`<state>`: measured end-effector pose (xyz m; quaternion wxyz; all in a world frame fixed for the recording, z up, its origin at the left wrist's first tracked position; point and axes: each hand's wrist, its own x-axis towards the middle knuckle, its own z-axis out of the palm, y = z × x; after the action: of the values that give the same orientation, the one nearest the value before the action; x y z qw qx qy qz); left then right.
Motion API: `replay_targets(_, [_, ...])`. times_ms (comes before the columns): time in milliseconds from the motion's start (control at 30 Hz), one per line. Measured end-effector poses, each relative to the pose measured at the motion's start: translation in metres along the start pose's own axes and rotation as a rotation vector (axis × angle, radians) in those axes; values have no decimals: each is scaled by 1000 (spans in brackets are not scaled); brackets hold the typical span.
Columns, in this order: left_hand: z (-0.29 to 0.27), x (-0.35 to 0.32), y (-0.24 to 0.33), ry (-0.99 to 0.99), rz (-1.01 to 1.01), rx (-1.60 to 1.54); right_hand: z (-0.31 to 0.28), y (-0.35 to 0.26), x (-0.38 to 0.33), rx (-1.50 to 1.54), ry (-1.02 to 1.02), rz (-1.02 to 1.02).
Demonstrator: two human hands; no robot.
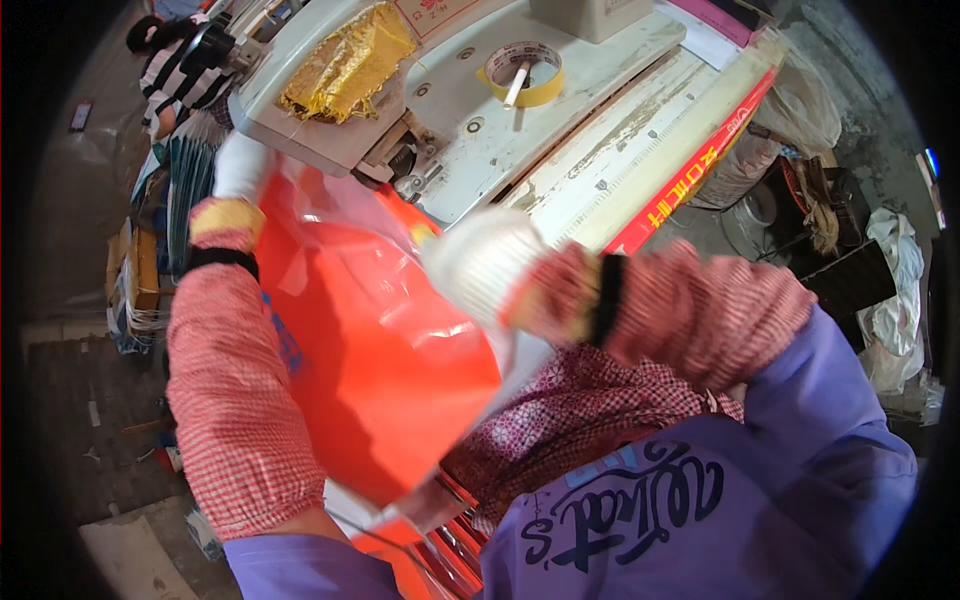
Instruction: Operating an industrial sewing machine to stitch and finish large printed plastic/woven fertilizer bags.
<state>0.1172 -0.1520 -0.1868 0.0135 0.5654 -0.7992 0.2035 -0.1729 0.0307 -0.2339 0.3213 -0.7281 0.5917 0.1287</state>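
Observation:
A glossy orange plastic sheet (385, 350) with a blue print hangs in front of me, its far end beneath the sewing machine's head (365, 130). My left hand (240, 185), in a white glove, is at the sheet's far left edge beside the machine head; its fingers are smeared by motion and partly hidden. My right hand (485, 258), also gloved in white, is closed at the sheet's right edge, near the needle area, and blurred too. Red checked sleeve covers reach over both forearms.
On the machine bed lies a yellow tape roll (540, 75) with a cigarette across it. A yellow cloth (350, 65) rests on the machine head. Along the table edge runs a red and yellow strip (690, 175). Another person (185, 75) is at the far left. Plastic bags (890, 290) sit at right.

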Motion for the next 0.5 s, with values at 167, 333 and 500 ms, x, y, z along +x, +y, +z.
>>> replay_targets(167, [-89,-9,13,-58,-11,99,-3,-6,29,-249,618,-675])
replay_targets(333, [-170,-92,155,-176,344,-299,-45,2,65,-703,310,-1091])
replay_targets(500, [-184,-108,257,-25,824,-286,-62,7,101,-388,64,-1077])
